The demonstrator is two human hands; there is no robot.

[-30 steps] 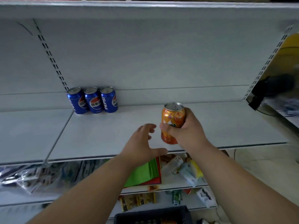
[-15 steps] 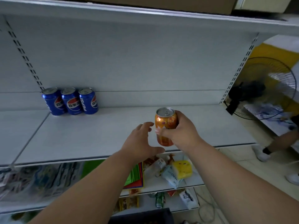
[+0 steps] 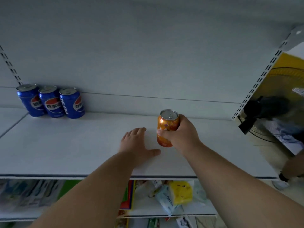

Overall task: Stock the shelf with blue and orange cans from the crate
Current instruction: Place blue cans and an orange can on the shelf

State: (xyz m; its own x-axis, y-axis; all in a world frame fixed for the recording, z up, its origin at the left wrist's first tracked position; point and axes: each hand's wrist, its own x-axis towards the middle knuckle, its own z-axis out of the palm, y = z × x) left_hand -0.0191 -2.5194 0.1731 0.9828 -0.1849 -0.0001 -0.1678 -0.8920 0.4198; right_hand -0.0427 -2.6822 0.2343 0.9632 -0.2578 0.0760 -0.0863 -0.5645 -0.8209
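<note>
- Right hand (image 3: 180, 134) grasped an orange can (image 3: 167, 127), fingers wrapped round its side from the right, thumb across the front.
- Orange can stood upright, pull-tab top visible; its base was at or just above the white shelf (image 3: 82, 145), contact could not be told.
- Can sat mid-shelf, right of centre, well apart from the blue ones.
- Left hand (image 3: 137, 145) was released, fingers straight and spread, palm down on or just over the shelf board, just left of the orange can, holding nothing; thumb pointed toward the can's base.
- Three blue cans (image 3: 53, 102) stood upright in a tight row at the back left of the same shelf, against the back panel, sides touching one another.
- Slotted upright rails ran up the back panel at left (image 3: 9, 66) and right (image 3: 256, 84).
- Lower shelf (image 3: 189, 213) beneath held loose snack packets, among them a yellow packet (image 3: 181, 191) and a pale blue one (image 3: 166, 199); a green and red item (image 3: 130, 195) lay left of them.
- Far-left lower goods were blurred, not identifiable.
- At the right edge, a black fan (image 3: 269, 109) stood beyond the shelf end, blurred.
- A white shoe (image 3: 280, 184) of another person showed on the floor, lower right.
</note>
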